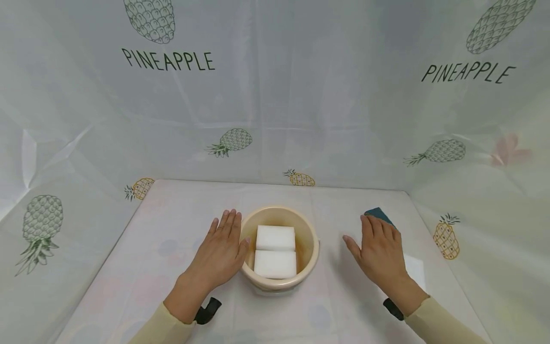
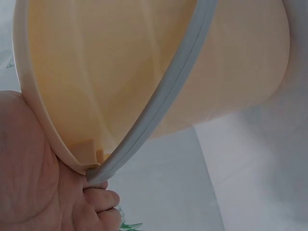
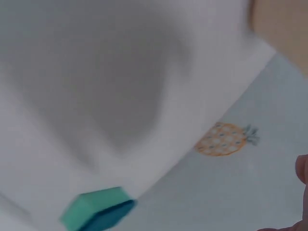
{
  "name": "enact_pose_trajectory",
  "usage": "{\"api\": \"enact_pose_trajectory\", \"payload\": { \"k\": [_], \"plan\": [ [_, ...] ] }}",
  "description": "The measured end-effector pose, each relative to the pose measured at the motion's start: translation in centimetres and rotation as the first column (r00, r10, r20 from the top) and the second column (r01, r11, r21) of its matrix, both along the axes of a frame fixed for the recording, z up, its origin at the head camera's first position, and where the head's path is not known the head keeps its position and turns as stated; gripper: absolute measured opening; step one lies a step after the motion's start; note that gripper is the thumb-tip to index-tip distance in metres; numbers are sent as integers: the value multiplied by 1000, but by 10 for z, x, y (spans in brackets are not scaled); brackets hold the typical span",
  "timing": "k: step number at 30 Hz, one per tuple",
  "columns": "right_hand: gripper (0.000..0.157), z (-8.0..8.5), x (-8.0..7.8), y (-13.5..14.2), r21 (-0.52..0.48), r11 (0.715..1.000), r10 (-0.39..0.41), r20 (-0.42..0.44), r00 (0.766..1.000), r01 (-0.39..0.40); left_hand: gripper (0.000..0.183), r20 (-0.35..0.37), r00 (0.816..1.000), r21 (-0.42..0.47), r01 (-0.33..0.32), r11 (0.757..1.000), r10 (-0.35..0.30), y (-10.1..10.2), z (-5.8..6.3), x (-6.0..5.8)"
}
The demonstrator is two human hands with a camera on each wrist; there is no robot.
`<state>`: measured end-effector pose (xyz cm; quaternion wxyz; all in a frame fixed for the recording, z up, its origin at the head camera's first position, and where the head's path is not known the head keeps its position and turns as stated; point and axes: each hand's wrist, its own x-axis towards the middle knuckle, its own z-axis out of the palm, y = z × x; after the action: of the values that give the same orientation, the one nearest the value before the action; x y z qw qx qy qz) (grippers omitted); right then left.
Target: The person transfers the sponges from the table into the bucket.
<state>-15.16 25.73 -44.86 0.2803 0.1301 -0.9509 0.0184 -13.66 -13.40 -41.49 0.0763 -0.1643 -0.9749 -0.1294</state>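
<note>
A cream bucket [image 1: 312,258] stands on the table with two white blocks [image 1: 275,238] inside it, one behind the other. My left hand [image 1: 221,255] lies against the bucket's left rim, fingers straight. In the left wrist view the bucket's grey handle [image 2: 159,103] hangs down by the fingers [image 2: 103,199]. My right hand [image 1: 380,251] is held apart from the bucket, over the table's right side, with fingers extended and nothing held. Partly hidden behind its fingertips is a teal sponge-like block [image 1: 380,215], whose lighter green side shows in the right wrist view.
A flat white thing [image 1: 414,271] lies on the table, partly covered by my right wrist. Curtains [image 1: 313,95] printed with pineapples surround the table [image 1: 180,205] at the back and both sides. Dark straps [image 1: 208,310] are on both wrists.
</note>
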Motion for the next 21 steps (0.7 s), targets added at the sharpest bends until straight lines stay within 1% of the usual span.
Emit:
{"api": "enact_pose_trajectory", "payload": {
  "k": [6, 9, 11, 12, 15, 18, 21],
  "plan": [
    [76, -27, 20, 42, 17, 994, -109, 2, 994, 109, 66, -7, 1000, -1, 0, 1000, 0, 0, 0, 0],
    [75, -40, 32, 61, 37, 984, -175, 32, 984, 174, 66, -5, 1000, -5, 1, 1000, -1, 0, 0, 0],
    [75, -48, 41, 72, 48, 974, -223, 75, 972, 220, 66, 0, 1000, -5, 4, 1000, -4, 0, -1, 0],
    [74, -51, 45, 78, 58, 970, -241, 81, 967, 237, 66, 5, 1000, -5, 5, 1000, -5, 0, -1, 0],
    [74, -56, 56, 93, 87, 954, -297, 121, 947, 288, 66, 12, 1000, 0, 9, 1000, -9, 0, 0, 0],
    [74, -60, 64, 105, 116, 940, -334, 126, 934, 321, 66, 19, 1000, 8, 11, 1000, -11, 0, 0, 0],
    [75, -64, 70, 111, 140, 923, -378, 151, 913, 359, 66, 26, 1000, 14, 10, 1000, -10, 0, 0, 0]
  ]
}}
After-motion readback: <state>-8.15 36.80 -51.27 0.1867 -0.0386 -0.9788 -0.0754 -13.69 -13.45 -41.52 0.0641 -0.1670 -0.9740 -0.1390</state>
